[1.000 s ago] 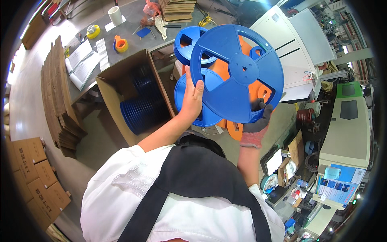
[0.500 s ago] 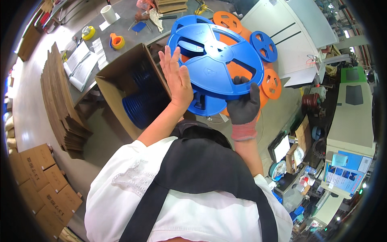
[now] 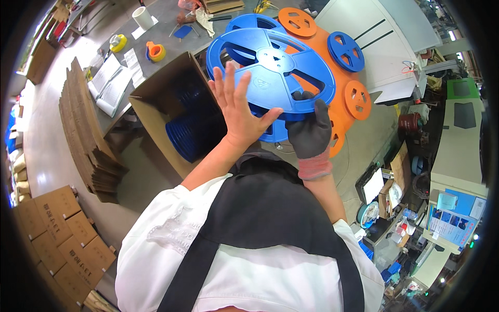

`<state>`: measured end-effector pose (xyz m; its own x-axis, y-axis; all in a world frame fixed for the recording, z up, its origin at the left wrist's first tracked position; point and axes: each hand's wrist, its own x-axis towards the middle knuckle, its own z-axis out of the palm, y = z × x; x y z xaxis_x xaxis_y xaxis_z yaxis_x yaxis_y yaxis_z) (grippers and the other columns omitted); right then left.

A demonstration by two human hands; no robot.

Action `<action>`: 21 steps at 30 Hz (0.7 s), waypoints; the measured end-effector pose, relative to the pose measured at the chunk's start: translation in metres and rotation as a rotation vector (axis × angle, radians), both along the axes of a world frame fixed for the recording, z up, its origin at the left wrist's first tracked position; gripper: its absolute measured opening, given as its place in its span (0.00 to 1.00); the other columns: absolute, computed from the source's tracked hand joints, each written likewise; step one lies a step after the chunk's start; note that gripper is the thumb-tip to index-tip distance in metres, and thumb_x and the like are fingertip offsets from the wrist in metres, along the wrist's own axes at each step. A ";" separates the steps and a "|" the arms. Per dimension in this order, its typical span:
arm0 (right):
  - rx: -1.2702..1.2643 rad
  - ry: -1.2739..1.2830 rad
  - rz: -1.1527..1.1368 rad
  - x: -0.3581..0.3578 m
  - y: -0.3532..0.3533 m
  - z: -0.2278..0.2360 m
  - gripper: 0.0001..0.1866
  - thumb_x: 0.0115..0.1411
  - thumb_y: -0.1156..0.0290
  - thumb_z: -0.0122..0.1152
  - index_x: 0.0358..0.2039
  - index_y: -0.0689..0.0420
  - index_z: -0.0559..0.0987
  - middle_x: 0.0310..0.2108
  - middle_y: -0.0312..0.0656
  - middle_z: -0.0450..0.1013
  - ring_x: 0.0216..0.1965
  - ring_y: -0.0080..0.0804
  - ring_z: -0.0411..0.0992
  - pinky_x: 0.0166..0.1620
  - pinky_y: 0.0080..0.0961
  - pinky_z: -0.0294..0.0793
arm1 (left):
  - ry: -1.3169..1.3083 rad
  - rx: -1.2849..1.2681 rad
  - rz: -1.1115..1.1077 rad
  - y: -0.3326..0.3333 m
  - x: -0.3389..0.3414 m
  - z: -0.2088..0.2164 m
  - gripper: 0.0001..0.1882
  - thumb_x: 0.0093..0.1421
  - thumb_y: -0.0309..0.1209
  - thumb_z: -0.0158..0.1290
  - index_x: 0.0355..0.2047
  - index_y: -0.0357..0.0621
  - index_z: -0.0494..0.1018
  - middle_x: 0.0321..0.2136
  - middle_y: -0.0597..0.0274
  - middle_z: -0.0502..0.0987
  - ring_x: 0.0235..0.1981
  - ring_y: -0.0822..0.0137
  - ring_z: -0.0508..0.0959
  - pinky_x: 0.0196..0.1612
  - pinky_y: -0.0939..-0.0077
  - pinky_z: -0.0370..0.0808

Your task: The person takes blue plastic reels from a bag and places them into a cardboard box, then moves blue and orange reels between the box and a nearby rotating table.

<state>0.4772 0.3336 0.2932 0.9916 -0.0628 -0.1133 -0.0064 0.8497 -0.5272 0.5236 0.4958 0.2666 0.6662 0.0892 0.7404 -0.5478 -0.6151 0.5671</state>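
Note:
A large blue plastic reel (image 3: 265, 86) with cut-out openings is held up, tilted, in front of me. My right hand (image 3: 310, 130), in a dark grey glove with a red cuff, grips its near right rim, fingers through an opening. My bare left hand (image 3: 241, 106) is spread at the reel's near left edge, thumb stretched out toward the rim; whether it touches I cannot tell. Behind the held reel is an orange round stand (image 3: 332, 67) carrying smaller orange discs (image 3: 357, 100) and a blue disc (image 3: 345, 52). Another blue reel (image 3: 254, 22) shows beyond the held one.
An open cardboard box (image 3: 150, 117) with stacked blue reels (image 3: 182, 139) stands at my left. Flattened cardboard (image 3: 86, 135) leans beside it. The grey table (image 3: 169, 21) holds an open notebook (image 3: 110, 86) and tape rolls (image 3: 155, 51). Closed cartons (image 3: 65, 234) are stacked lower left.
The held reel has shifted slightly left and tipped. My left hand has moved down and right along its near edge, its fingers spreading wider. My right hand keeps its grip.

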 end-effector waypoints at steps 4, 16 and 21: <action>0.103 0.058 0.000 -0.005 0.000 0.005 0.18 0.68 0.64 0.51 0.52 0.62 0.70 0.52 0.46 0.70 0.53 0.33 0.70 0.60 0.31 0.67 | 0.035 -0.123 -0.079 0.013 -0.001 -0.007 0.49 0.54 0.55 0.60 0.66 0.45 0.50 0.68 0.46 0.49 0.70 0.40 0.43 0.69 0.44 0.38; 0.118 0.048 -0.058 -0.011 0.002 0.017 0.18 0.65 0.65 0.55 0.52 0.60 0.74 0.51 0.44 0.74 0.54 0.36 0.71 0.59 0.37 0.69 | 0.137 -0.406 -0.297 0.031 -0.005 -0.021 0.27 0.70 0.33 0.39 0.66 0.37 0.47 0.68 0.42 0.51 0.72 0.52 0.44 0.71 0.58 0.38; -0.031 0.019 -0.068 -0.019 0.001 0.020 0.19 0.66 0.64 0.53 0.54 0.59 0.72 0.50 0.42 0.72 0.54 0.34 0.71 0.59 0.35 0.68 | 0.289 -0.494 -0.133 0.051 0.001 -0.022 0.24 0.68 0.22 0.38 0.64 0.34 0.52 0.66 0.48 0.55 0.70 0.56 0.51 0.70 0.63 0.44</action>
